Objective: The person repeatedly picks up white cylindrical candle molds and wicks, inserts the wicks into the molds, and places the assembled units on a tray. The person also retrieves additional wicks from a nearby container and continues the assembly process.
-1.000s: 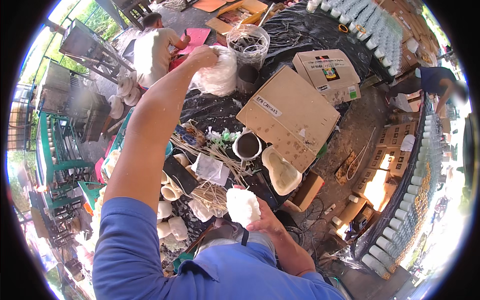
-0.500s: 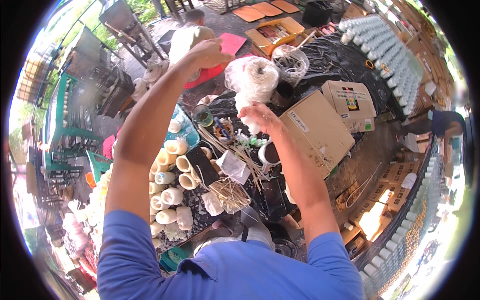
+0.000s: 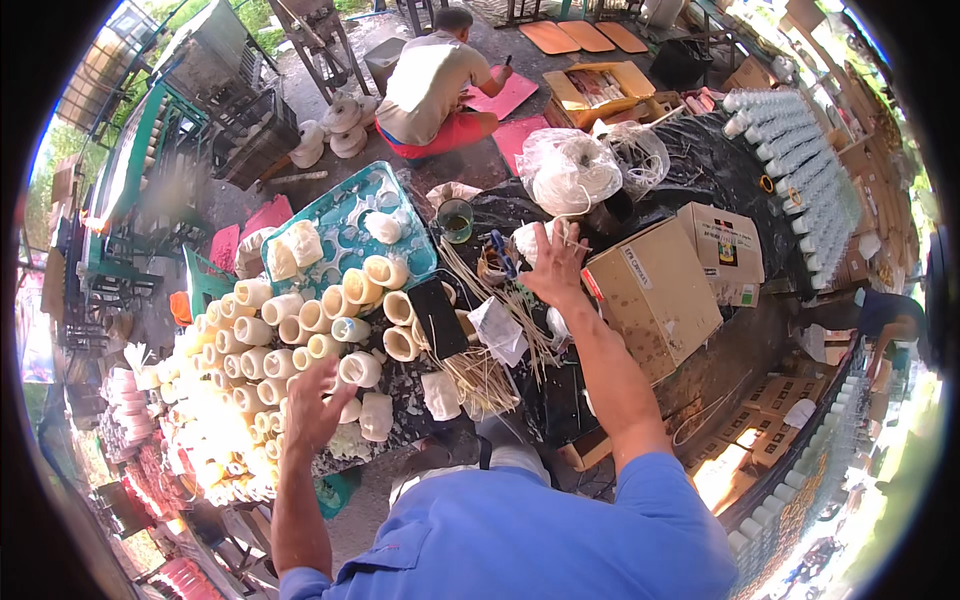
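White wrapped lump under the right hand, cream spools beneath the left.

White and soft-looking, the small lump sits at the far edge of the black-covered table, just left of the brown cardboard box, and the right hand lies on it with fingers spread and curled over the top; whether they have actually closed on it I cannot tell. The left hand hovers open, fingers splayed and holding nothing, over the heaped cream spools well left of the box. A bundle of thin sticks lies between the hands, near the box's left face. To my eye, a clean lift wants the fingers wrapped fully round the lump first, then raised straight, clear of the glass cup beyond and the bagged white cord behind the box.
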Motion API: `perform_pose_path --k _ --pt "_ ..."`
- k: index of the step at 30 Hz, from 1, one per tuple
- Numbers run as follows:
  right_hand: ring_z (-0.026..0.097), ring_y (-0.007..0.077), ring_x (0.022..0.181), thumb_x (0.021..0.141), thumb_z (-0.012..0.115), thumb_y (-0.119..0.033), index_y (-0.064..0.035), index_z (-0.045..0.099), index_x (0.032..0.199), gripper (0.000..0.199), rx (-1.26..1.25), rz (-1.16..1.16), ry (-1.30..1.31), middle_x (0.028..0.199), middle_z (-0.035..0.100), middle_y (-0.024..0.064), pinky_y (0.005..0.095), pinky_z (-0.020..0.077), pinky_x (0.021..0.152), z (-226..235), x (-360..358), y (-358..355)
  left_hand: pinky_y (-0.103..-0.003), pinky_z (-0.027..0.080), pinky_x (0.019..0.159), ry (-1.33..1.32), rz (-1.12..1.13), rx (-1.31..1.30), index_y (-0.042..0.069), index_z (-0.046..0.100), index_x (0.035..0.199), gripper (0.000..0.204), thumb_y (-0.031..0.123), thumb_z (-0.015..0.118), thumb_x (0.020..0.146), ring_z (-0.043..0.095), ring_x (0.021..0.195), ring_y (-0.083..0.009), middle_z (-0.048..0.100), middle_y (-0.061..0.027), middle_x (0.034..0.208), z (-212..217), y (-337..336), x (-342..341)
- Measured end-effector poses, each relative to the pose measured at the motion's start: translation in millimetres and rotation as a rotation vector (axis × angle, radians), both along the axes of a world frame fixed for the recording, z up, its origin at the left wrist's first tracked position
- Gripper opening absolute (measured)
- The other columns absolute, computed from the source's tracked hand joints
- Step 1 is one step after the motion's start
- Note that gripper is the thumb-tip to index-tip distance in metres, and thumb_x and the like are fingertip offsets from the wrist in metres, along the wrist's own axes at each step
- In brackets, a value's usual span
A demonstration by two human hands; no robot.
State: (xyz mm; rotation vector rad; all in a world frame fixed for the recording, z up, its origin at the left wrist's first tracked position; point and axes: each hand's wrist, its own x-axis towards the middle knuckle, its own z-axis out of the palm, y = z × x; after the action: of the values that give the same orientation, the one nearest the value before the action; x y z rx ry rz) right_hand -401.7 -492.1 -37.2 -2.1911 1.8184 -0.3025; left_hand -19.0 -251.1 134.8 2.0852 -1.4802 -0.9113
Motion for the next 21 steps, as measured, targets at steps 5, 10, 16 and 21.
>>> perform_pose_path --k 5,10,16,21 --pt "0.049 0.0363 0.141 0.071 0.093 -0.025 -0.0083 0.037 0.156 0.103 -0.045 0.142 -0.679 0.151 0.05 0.0218 0.0448 0.0398 0.118 -3 26 17 -0.042 0.057 0.092 -0.02 0.119 0.14 -0.001 0.066 0.133 0.054 0.023 0.082 0.087 0.071 0.109 -0.0314 0.072 -0.021 0.119 -11 72 -2" --pt "0.07 0.0311 0.103 0.072 0.091 -0.018 -0.0052 0.047 0.141 0.082 -0.156 0.054 -0.744 0.116 0.069 0.0153 0.0421 0.0558 0.094 -1 54 -4 -0.042 0.057 0.091 -0.04 0.114 0.165 0.001 0.067 0.132 0.054 0.023 0.082 0.085 0.071 0.108 -0.032 0.072 -0.0203 0.117 -16 104 -7" --pt "0.068 0.0391 0.104 0.074 0.091 -0.023 0.003 0.05 0.136 0.079 -0.46 -0.106 -0.671 0.113 0.069 0.0214 0.0456 0.0531 0.097 -1 54 -78 -0.042 0.057 0.09 -0.037 0.197 0.228 0.001 0.067 0.13 0.053 0.021 0.082 0.084 0.07 0.106 -0.032 0.073 -0.0194 0.115 -21 150 -7" --pt "0.061 0.0448 0.124 0.072 0.093 -0.033 0.0091 0.043 0.147 0.099 -0.18 -0.266 -0.54 0.133 0.062 0.0302 0.046 0.046 0.109 -19 48 -109 -0.041 0.057 0.09 -0.02 0.228 0.241 0.0 0.067 0.13 0.052 0.02 0.082 0.084 0.071 0.105 -0.0294 0.073 -0.0182 0.116 -30 174 -5"
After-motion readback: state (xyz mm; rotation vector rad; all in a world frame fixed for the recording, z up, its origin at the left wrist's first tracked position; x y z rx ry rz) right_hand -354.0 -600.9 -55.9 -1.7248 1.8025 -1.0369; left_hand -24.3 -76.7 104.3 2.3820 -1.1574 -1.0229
